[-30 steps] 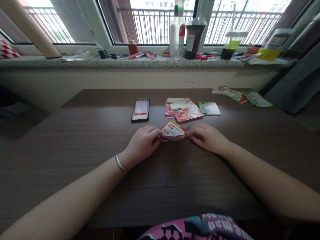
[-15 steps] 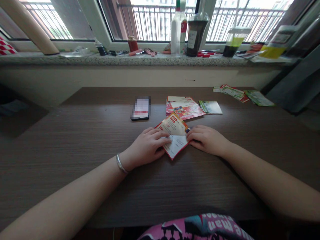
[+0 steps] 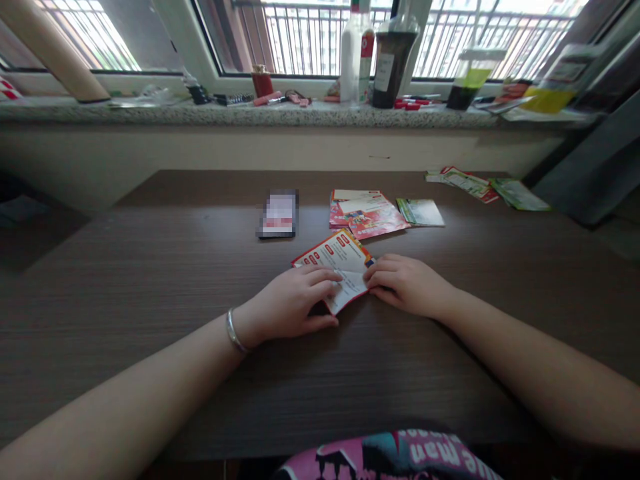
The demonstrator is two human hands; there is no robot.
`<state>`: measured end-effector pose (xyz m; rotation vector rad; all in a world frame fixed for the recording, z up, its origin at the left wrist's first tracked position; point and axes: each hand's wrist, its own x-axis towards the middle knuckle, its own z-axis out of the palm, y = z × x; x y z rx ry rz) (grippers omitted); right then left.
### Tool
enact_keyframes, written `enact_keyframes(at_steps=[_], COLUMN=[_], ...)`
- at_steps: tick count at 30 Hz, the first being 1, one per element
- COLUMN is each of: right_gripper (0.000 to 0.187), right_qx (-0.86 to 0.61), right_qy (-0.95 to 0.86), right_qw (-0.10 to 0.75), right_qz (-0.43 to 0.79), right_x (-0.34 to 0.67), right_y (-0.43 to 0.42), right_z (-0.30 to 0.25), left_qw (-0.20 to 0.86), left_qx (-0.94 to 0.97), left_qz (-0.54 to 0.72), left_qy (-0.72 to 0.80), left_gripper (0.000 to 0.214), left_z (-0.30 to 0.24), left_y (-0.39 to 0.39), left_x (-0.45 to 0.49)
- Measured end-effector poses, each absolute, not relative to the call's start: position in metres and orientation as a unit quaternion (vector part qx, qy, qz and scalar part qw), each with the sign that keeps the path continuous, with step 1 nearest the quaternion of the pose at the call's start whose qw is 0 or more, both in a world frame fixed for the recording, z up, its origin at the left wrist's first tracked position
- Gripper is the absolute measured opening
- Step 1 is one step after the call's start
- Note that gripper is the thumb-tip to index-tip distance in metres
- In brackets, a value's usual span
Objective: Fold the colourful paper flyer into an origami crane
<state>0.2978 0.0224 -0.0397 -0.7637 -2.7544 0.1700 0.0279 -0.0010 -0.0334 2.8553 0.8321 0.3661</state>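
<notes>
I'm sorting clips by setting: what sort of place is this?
Probably a room in a home, perhaps an apartment: a wood-grain table stands below a window, the granite sill holds bottles and drink cups, and a balcony-style railing shows outside.

Prob. home rm, wood-look desk (image 3: 350, 380) by window (image 3: 173, 40), railing (image 3: 310, 50) outside, btls (image 3: 349, 63) & drink cups (image 3: 391, 70) on stone sill (image 3: 225, 115)
</notes>
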Motion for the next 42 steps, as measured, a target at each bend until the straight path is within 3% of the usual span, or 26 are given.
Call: enact_keyframes(at_steps=[3,7,15,19,26,35,42], right_gripper=[0.015,0.017,0.020,0.020,0.025,0.030,0.030], right_qx=[-0.273,-0.285,-0.265,-0.247,-0.253,-0.279,-0.262], right_qy=[-0.950,-0.948,-0.957,-0.965,-0.962,-0.953,-0.957], right_qw=[0.143,0.135,0.116,0.091,0.103,0.119,0.129], right_qz=[0.060,0.050,0.014,-0.009,-0.019,-0.004,0.008], right_x=[0.298,0.297,0.294,0.292,0.292,0.291,0.290], right_y=[0.019,0.016,0.013,0.012,0.012,0.007,0.006], right_z=[-0.041,-0.040,-0.039,-0.039,-0.041,-0.038,-0.037], left_qw=[0.058,0.077,0.203,0.272,0.162,0.097,0.138], left_qx=[0.953,0.934,0.869,0.839,0.859,0.867,0.865], left_qz=[0.098,0.104,0.165,0.194,0.236,0.177,0.193], left_qy=[0.282,0.334,0.419,0.429,0.424,0.456,0.442], left_gripper=[0.025,0.027,0.033,0.026,0.013,0.017,0.014], left_z=[-0.032,-0.029,-0.024,-0.027,-0.038,-0.040,-0.044], left_y=[-0.006,-0.010,-0.012,-0.010,-0.003,-0.001,-0.001], left_x=[0.032,0.037,0.045,0.045,0.038,0.032,0.027])
